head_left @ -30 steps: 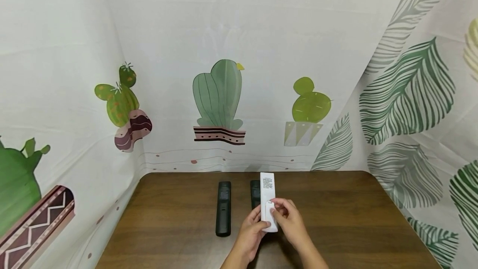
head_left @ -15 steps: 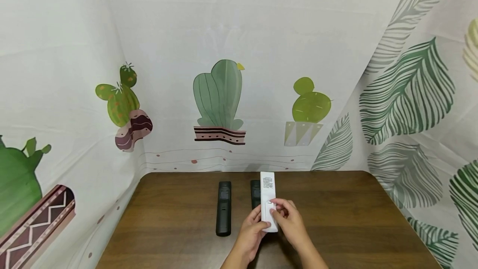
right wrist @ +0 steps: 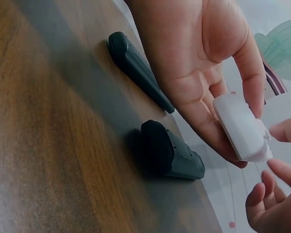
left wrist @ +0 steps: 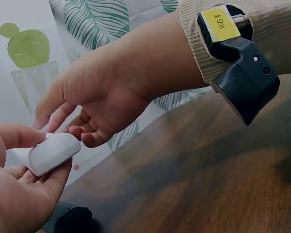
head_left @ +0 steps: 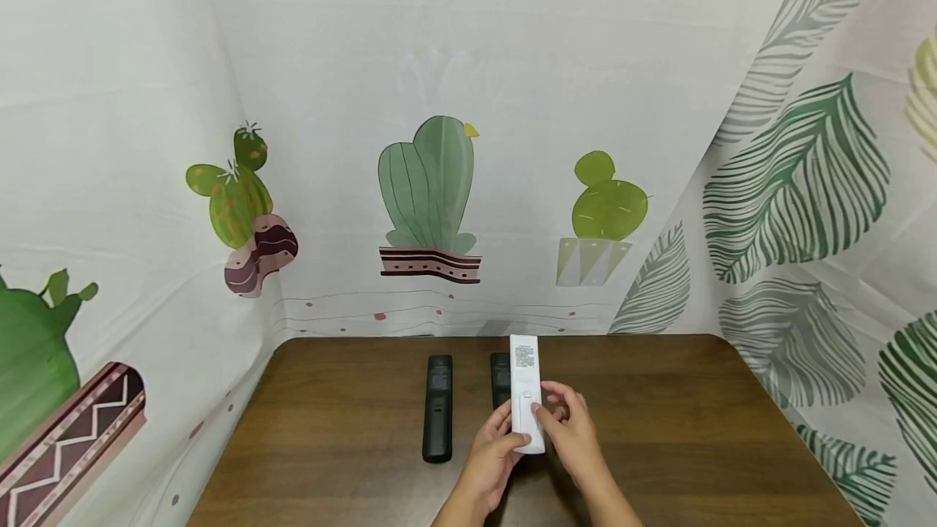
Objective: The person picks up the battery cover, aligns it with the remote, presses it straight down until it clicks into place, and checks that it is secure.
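Note:
My left hand [head_left: 489,459] grips the lower end of a white remote control [head_left: 525,364], back side up, with its far end raised over the table. A printed label and a battery cover [head_left: 526,421] show on that back. The left thumb lies on the lower part of the cover. My right hand [head_left: 577,436] pinches at the right side of the remote, its thumb on the cover's edge and its index finger by the remote's side. In the right wrist view the white remote [right wrist: 240,127] shows end-on, and the right hand [right wrist: 281,194] is partly cut off.
A black remote [head_left: 437,409] lies face down on the wooden table [head_left: 329,429], left of the hands. A second black remote [head_left: 501,372] lies partly hidden behind the white one. A cloth printed with cacti and leaves [head_left: 527,104] hangs behind the table.
My right index finger has moved off the cover's upper end to the remote's right side. The right thumb has shifted slightly. The left hand keeps its grip, and the black remotes stay put.

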Motion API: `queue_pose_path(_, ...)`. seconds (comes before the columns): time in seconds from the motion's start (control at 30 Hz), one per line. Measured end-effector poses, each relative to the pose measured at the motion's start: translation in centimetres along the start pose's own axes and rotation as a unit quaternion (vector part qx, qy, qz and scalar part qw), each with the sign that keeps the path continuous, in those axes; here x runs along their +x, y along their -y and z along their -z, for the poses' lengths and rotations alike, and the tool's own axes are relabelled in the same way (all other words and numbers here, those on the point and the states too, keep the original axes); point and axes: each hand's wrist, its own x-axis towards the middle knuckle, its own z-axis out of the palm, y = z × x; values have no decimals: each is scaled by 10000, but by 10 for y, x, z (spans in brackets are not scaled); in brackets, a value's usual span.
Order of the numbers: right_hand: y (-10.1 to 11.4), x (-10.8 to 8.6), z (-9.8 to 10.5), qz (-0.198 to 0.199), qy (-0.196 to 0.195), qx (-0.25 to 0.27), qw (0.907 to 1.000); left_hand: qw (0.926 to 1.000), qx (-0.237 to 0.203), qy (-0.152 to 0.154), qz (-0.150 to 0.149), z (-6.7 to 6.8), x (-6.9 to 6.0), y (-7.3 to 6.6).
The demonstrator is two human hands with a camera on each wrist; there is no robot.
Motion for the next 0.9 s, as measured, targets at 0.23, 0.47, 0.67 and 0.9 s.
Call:
queue_pose_path(0.23, -1, 0, -2, -83, 109, -4, 9999, 10000, 11, -38, 18, 1, 0, 1)
queue_pose_path(0.47, 2, -1, -2, -175, 387, 352, 9985, 10000, 23, -35, 21, 0, 1, 2)
queue_pose_path(0.67, 0, 3, -5, -289, 463, 371, 9978, 10000, -8, -24, 29, -2, 1, 2)
queue_pose_path(0.9, -2, 4, -5, -388, 557, 548, 9962, 10000, -37, -21, -22, -3, -1, 3)
